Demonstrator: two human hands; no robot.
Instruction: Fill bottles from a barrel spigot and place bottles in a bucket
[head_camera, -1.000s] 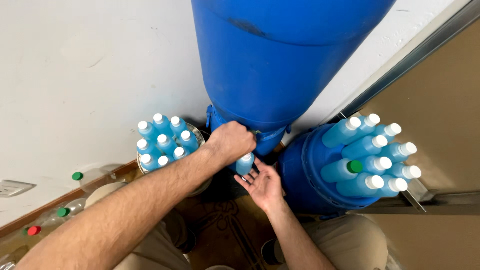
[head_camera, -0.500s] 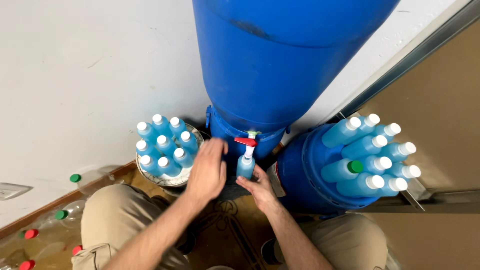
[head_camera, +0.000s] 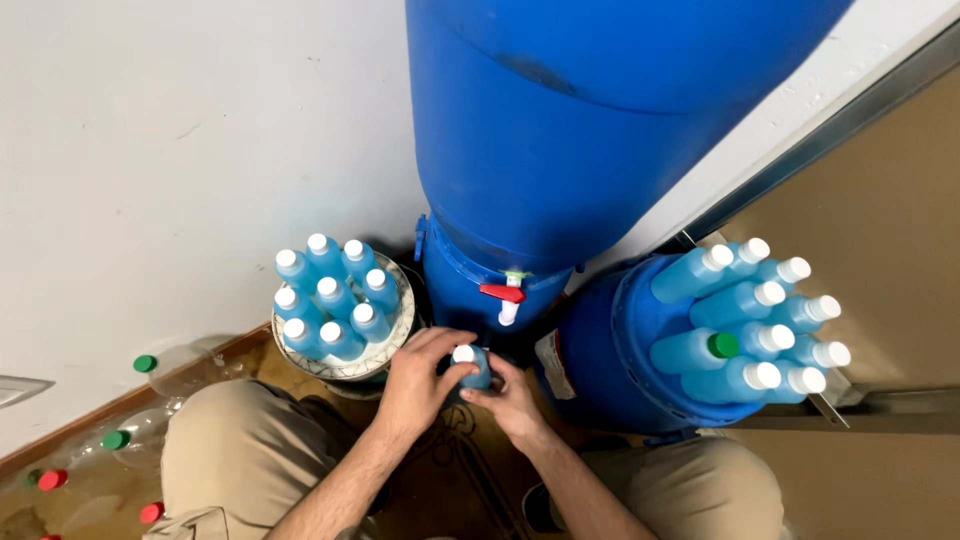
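A small bottle of blue liquid (head_camera: 478, 370) with a white cap (head_camera: 463, 354) sits between both hands, just below the red tap (head_camera: 502, 293) of a big blue barrel (head_camera: 560, 150). My left hand (head_camera: 420, 382) has its fingers on the white cap. My right hand (head_camera: 510, 398) grips the bottle's body from the right and below. My knees in beige trousers (head_camera: 250, 450) frame the spot.
A round white basket (head_camera: 345, 368) at left holds several capped blue bottles. A blue drum (head_camera: 600, 350) at right carries several more bottles, one green-capped. Empty clear bottles with green and red caps (head_camera: 146, 364) lie on the floor by the white wall.
My left hand came off the tap and dropped onto the bottle's top, which now has a white cap on it. The right hand shifted from an open palm to a grip on the bottle.
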